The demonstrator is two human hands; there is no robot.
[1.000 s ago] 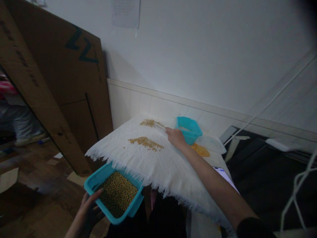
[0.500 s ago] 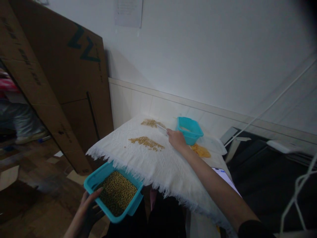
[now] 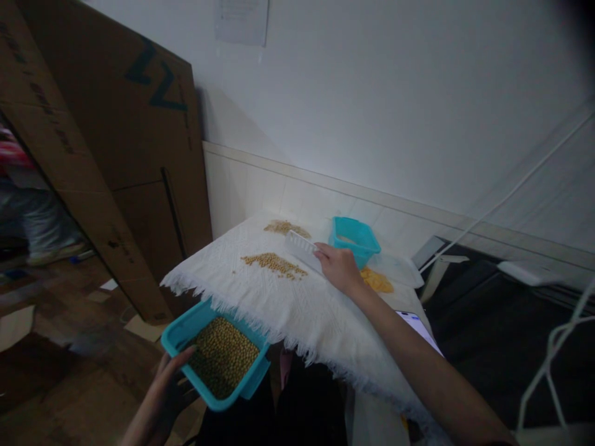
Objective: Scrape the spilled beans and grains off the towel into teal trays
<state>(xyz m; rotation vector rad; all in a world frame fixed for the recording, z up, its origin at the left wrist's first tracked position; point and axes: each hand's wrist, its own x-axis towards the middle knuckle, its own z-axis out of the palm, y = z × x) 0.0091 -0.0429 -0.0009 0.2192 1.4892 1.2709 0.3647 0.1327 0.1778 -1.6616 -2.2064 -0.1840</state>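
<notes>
My left hand grips the near-left rim of a teal plastic container, thumb over the edge. It hangs below the fringed edge of the white cloth, tilted, with many yellow soybeans inside; the near-left part looks dark green. My right hand pinches a white plastic piece with a row of slots, held low over the cloth. A loose patch of soybeans lies just left of it. Behind is a pile of paler grains, too small to name.
A second teal container stands by the wall, with a clear lid and yellow cloth-like item beside it. A phone lies under my right forearm. A tall cardboard box rises at left; white cables cross the right.
The white plastic piece has turned, its slotted face now showing, and sits slightly nearer the soybean patch. My right hand has shifted a little right. The held container has moved slightly right and up.
</notes>
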